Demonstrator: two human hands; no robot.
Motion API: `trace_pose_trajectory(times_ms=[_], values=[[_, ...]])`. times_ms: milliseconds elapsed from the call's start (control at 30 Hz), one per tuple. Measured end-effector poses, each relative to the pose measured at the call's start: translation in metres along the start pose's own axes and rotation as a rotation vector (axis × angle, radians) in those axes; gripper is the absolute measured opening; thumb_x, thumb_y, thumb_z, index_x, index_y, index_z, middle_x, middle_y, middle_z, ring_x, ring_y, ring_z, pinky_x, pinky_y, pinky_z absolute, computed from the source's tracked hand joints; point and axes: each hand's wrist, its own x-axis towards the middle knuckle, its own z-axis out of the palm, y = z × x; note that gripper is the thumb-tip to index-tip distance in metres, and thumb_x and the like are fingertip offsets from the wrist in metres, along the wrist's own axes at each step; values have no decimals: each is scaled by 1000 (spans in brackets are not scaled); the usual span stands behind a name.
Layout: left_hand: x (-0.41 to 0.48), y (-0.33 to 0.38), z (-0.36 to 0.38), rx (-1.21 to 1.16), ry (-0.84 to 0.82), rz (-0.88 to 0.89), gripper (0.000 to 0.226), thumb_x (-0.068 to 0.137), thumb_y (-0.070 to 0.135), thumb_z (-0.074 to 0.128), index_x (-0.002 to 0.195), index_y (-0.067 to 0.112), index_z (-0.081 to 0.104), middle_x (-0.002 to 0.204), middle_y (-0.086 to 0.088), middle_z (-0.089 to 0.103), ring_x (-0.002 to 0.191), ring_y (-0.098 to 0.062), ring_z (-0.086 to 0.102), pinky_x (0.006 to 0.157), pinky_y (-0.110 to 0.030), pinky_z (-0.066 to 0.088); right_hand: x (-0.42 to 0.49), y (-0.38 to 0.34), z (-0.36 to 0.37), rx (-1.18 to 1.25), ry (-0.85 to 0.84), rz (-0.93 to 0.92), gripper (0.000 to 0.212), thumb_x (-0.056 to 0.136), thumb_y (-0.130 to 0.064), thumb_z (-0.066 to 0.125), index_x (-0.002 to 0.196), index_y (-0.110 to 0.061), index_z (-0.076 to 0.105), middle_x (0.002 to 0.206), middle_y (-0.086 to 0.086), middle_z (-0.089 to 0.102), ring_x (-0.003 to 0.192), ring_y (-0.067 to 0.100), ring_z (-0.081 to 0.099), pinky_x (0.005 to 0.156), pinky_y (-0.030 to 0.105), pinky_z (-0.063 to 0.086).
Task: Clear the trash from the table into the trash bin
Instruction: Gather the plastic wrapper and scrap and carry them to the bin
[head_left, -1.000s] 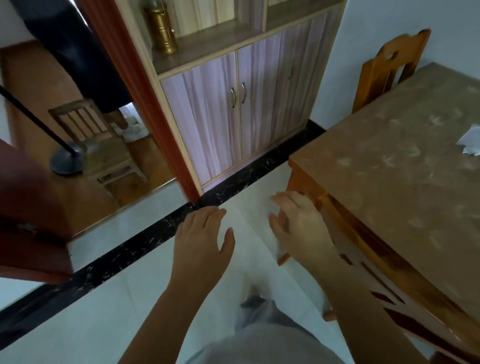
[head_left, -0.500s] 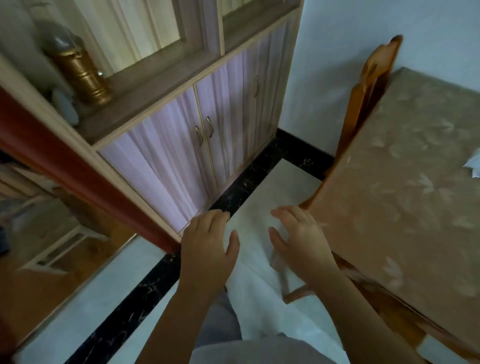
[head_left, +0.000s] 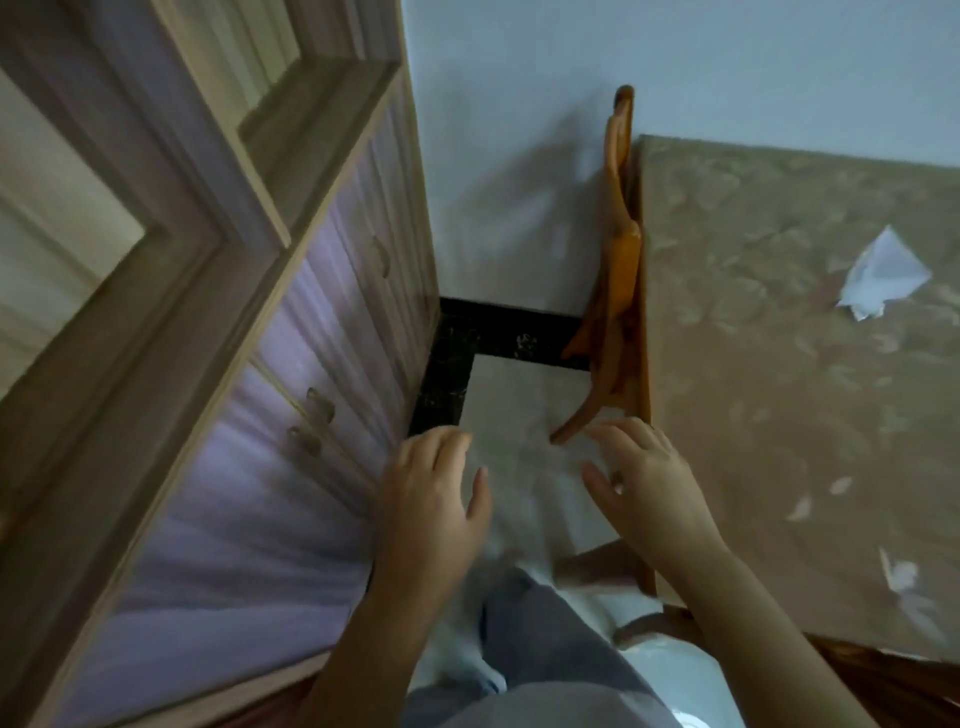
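Observation:
A crumpled piece of white paper (head_left: 883, 274) lies on the brown patterned table (head_left: 779, 364) at the right, far from both hands. A smaller pale scrap (head_left: 901, 574) lies on the table near its front edge, too blurred to name. My left hand (head_left: 431, 499) hovers over the floor with fingers apart and nothing in it. My right hand (head_left: 644, 483) is held out beside the table's left edge, fingers spread, also empty. No trash bin is in view.
A wooden chair (head_left: 618, 270) is tucked against the table's left side. A tall cabinet (head_left: 291, 395) with pale doors fills the left. Between cabinet and table runs a narrow strip of pale tiled floor (head_left: 519, 415) ending at the wall.
The view has swung right, away from the doorway toward the table and wall. The cabinet is now close on the left. Both hands stay open and empty in front of me.

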Motion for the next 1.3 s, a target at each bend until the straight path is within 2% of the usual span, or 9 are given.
trace_pose_trajectory(times_ms=[233, 367, 500, 667, 733, 900, 1000, 1100, 1300], values=[[126, 13, 36, -68, -89, 257, 37, 83, 30, 45, 105, 6, 63, 102, -9, 64, 94, -26, 58, 77, -37, 50, 94, 47, -15, 34, 186, 205, 30, 83, -18, 60, 112, -11, 59, 113, 7, 59, 102, 26, 53, 86, 42, 47], [195, 42, 57, -61, -156, 419, 38, 83, 32, 45, 106, 7, 62, 105, -7, 64, 98, -23, 58, 81, -35, 48, 128, 76, -35, 13, 301, 291, 29, 82, -17, 62, 110, -13, 60, 109, 6, 61, 100, 26, 55, 83, 39, 46], [247, 80, 82, -93, -217, 547, 40, 84, 33, 44, 108, 8, 62, 107, -6, 64, 101, -23, 59, 84, -35, 48, 144, 110, -47, -31, 365, 435, 30, 79, -15, 65, 109, -11, 61, 106, 9, 63, 98, 31, 57, 79, 44, 49], [284, 108, 119, -129, -357, 666, 37, 84, 32, 49, 109, 9, 63, 107, -4, 64, 101, -20, 59, 85, -26, 42, 143, 146, -57, -44, 419, 623, 31, 75, -12, 69, 105, -8, 62, 103, 11, 64, 94, 33, 59, 76, 44, 51], [303, 121, 137, -141, -393, 714, 35, 82, 29, 54, 109, 9, 63, 106, -4, 65, 100, -20, 59, 84, -29, 45, 144, 161, -60, -44, 456, 703, 31, 75, -11, 69, 105, -8, 62, 103, 11, 64, 95, 33, 59, 76, 45, 51], [361, 170, 179, -194, -455, 857, 37, 84, 32, 47, 108, 9, 64, 106, -5, 65, 99, -22, 59, 82, -31, 48, 164, 195, -71, -32, 598, 890, 31, 73, -8, 70, 103, -7, 63, 102, 11, 64, 95, 35, 57, 77, 43, 48], [395, 198, 204, -248, -468, 914, 32, 81, 26, 54, 106, 10, 64, 104, -5, 65, 97, -22, 59, 82, -26, 41, 186, 213, -85, -66, 667, 944, 31, 71, -5, 70, 101, -7, 64, 100, 12, 65, 93, 36, 58, 74, 41, 49], [423, 224, 234, -329, -499, 939, 33, 83, 29, 46, 102, 9, 65, 101, -5, 66, 94, -20, 60, 81, -24, 40, 205, 235, -97, -101, 714, 997, 33, 66, -2, 73, 97, -6, 65, 97, 12, 66, 88, 36, 60, 71, 42, 50], [441, 281, 293, -459, -590, 893, 36, 79, 27, 48, 104, 8, 65, 103, -6, 66, 95, -21, 58, 82, -25, 41, 198, 282, -106, -165, 685, 1144, 30, 64, 1, 72, 92, -5, 65, 88, 14, 66, 78, 39, 61, 65, 43, 51]])
